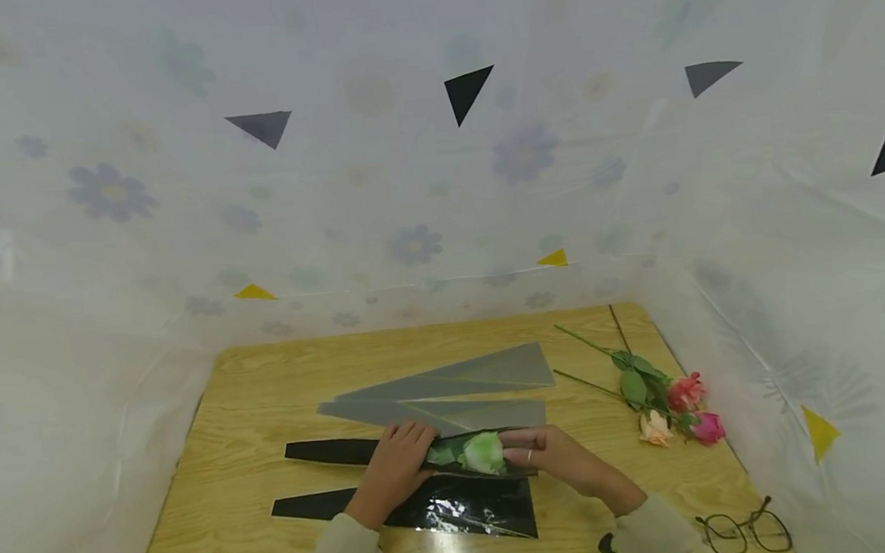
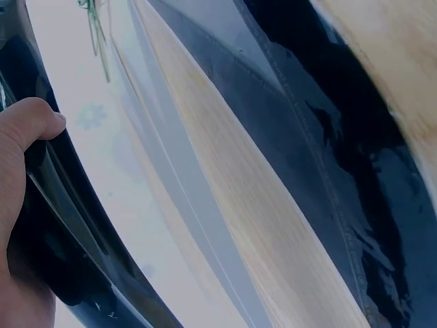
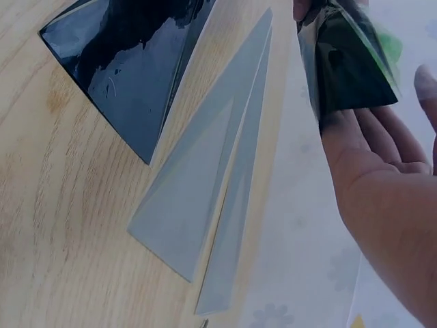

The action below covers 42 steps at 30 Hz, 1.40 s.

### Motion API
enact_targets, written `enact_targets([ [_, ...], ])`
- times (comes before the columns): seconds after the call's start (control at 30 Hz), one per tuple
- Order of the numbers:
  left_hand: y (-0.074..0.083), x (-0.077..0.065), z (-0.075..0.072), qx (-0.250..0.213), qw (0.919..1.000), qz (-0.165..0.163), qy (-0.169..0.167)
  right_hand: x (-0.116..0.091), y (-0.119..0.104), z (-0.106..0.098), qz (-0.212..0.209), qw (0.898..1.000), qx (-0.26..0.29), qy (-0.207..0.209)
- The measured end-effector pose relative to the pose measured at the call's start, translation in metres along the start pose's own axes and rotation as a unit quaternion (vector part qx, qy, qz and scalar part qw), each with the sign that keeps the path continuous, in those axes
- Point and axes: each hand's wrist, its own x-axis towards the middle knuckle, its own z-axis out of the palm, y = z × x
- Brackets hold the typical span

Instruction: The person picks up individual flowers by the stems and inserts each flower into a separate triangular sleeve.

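A black flower sleeve (image 1: 331,452) with a pale green-white rose (image 1: 485,453) inside is held just above the table. My left hand (image 1: 398,469) grips the sleeve around its middle; in the left wrist view the thumb (image 2: 41,119) presses along its edge. At the wide end, my right hand (image 1: 568,464) reaches in beside the bloom with its fingers extended. The right wrist view shows those fingers (image 3: 375,140) partly hidden by the sleeve, the thumb (image 3: 427,85) standing apart. The rose's stem is hidden in the sleeve.
Another black sleeve (image 1: 470,509) lies flat in front, and two grey translucent sleeves (image 1: 485,370) lie behind. Several loose roses (image 1: 686,391) rest at the right. Eyeglasses (image 1: 746,533) lie at the near right corner. White floral sheeting (image 1: 408,186) encloses the wooden table (image 1: 229,505).
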Motion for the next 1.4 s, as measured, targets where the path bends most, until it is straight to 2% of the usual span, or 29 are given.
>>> enact_targets([
  [0.17,0.0,0.0,-0.001,-0.014,0.9999,-0.006,-0.002,-0.002,0.002,-0.002,0.005,0.998,0.063,-0.005],
  [0.3,-0.001,-0.001,-0.001,-0.026,0.9997,-0.005,-0.003,-0.003,0.002,-0.002,0.003,0.998,0.066,-0.012],
  [0.57,-0.017,-0.021,0.005,-0.025,0.9986,-0.037,-0.029,-0.005,0.006,-0.009,-0.006,0.996,0.091,-0.011],
  [0.63,-0.021,-0.024,0.003,-0.026,0.9986,-0.038,-0.026,-0.006,0.006,-0.012,-0.005,0.995,0.095,0.016],
  [0.7,-0.023,-0.024,0.002,-0.025,0.9987,-0.036,-0.026,-0.007,0.004,-0.013,-0.015,0.994,0.079,0.068],
  [0.77,-0.024,-0.023,0.0,-0.02,0.9989,-0.034,-0.025,-0.008,0.0,-0.012,-0.038,0.989,0.036,0.138],
  [0.8,-0.023,-0.023,-0.001,-0.018,0.9989,-0.033,-0.026,-0.007,-0.002,-0.011,-0.054,0.983,-0.002,0.175],
  [0.87,-0.021,-0.022,-0.003,-0.016,0.999,-0.031,-0.028,-0.007,-0.006,-0.006,-0.091,0.964,-0.105,0.228],
  [0.9,-0.02,-0.021,-0.004,-0.018,0.999,-0.03,-0.029,-0.007,-0.008,-0.003,-0.112,0.948,-0.169,0.244],
  [0.93,-0.018,-0.019,-0.004,-0.018,0.999,-0.026,-0.03,-0.006,-0.009,0.001,-0.136,0.928,-0.241,0.251],
  [1.0,-0.012,-0.016,-0.004,-0.018,0.999,-0.02,-0.035,-0.003,-0.013,0.009,-0.174,0.876,-0.374,0.249],
  [1.1,-0.002,-0.009,-0.003,-0.014,0.9989,-0.006,-0.044,0.001,-0.015,0.025,-0.216,0.807,-0.508,0.209],
  [1.13,0.002,-0.006,-0.002,-0.011,0.9989,-0.002,-0.046,0.003,-0.015,0.031,-0.218,0.788,-0.542,0.192],
  [1.2,0.009,-0.002,-0.002,-0.006,0.9986,0.006,-0.052,0.006,-0.013,0.042,-0.208,0.762,-0.592,0.159],
  [1.27,0.016,0.002,-0.001,-0.004,0.9983,0.015,-0.056,0.009,-0.009,0.052,-0.191,0.742,-0.629,0.131],
  [1.33,0.022,0.005,0.0,0.0,0.9979,0.024,-0.06,0.012,-0.006,0.059,-0.169,0.725,-0.658,0.115],
  [1.4,0.027,0.008,0.001,0.002,0.9974,0.036,-0.062,0.015,-0.003,0.064,-0.149,0.719,-0.669,0.111],
])
